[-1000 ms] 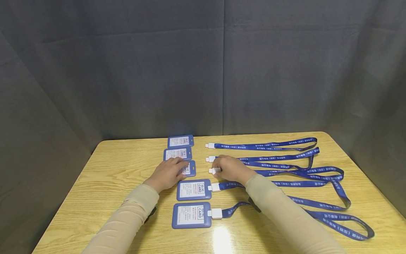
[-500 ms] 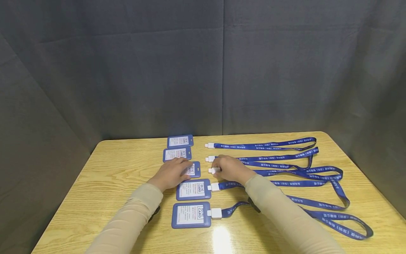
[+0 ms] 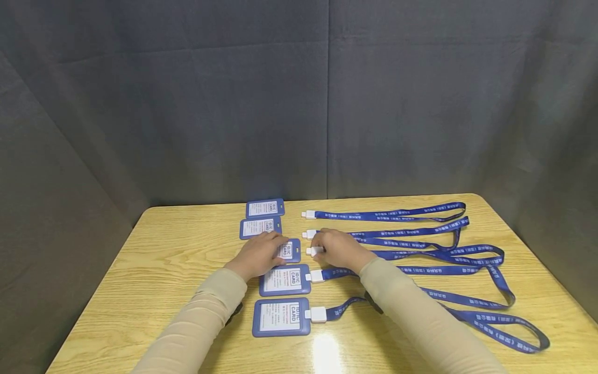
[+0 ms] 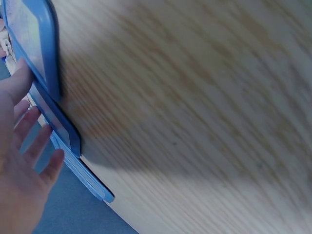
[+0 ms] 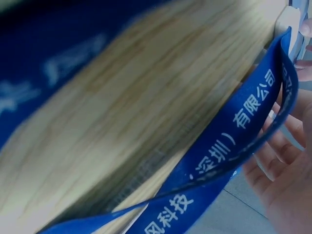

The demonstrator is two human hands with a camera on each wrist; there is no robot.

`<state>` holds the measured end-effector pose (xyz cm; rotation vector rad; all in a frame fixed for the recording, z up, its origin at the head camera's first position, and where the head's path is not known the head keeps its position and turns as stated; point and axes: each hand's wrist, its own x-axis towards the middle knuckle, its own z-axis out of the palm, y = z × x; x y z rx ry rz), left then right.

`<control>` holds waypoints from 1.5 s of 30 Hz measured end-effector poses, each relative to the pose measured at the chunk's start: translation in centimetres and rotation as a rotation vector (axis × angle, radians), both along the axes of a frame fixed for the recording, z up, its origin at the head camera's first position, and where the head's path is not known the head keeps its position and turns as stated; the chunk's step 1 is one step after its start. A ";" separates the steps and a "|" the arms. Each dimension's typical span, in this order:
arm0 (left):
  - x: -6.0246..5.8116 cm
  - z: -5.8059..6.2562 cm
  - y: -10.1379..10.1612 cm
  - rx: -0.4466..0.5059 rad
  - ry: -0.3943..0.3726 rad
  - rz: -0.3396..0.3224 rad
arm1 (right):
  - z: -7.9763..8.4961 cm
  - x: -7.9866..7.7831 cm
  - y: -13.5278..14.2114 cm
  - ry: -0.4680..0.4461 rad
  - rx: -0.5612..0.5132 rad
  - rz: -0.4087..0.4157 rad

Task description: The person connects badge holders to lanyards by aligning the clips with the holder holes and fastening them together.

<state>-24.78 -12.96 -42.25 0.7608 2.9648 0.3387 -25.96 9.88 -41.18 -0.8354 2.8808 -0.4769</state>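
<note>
My left hand (image 3: 260, 253) holds the middle blue ID badge holder (image 3: 292, 250) by its sides, covering its left part. The holder's slotted end points right. Just across a small gap, my right hand (image 3: 344, 250) pinches the white clip (image 3: 314, 251) of a blue lanyard (image 3: 397, 254). Clip and slot are apart. In the right wrist view the lanyard's printed strap (image 5: 234, 126) runs up to its white clip beside my fingers. The left wrist view has my thumb (image 4: 19, 80) against a blue holder's edge.
Two nearer badge holders (image 3: 307, 284) (image 3: 256, 318) have lanyard clips (image 3: 316, 276) (image 3: 318, 314) at their right ends. Two farther holders (image 3: 264, 208) (image 3: 245, 230) lie apart from their lanyards' clips (image 3: 308, 214) (image 3: 309, 235). Wooden table (image 3: 177, 244); grey curtain (image 3: 224, 130) behind.
My left hand has slid the middle badge holder to the right, closer to the white clip. The right hand has stayed in place, pinching the clip.
</note>
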 end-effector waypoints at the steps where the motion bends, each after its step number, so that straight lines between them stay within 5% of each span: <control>1: 0.0 0.0 0.0 0.008 -0.002 0.004 | -0.1 0.0 0.0 0.012 0.003 0.008; 22: 0.0 -0.8 -0.4 0.130 -0.049 0.039 | -0.8 -0.3 -1.5 0.114 -0.017 0.096; 33: -0.2 -0.7 -0.4 0.108 -0.040 0.052 | -0.1 -0.5 -1.1 0.171 0.037 0.104; 45: 0.0 -0.7 -0.8 0.158 -0.073 0.087 | 0.3 -0.5 -1.1 0.079 0.026 0.072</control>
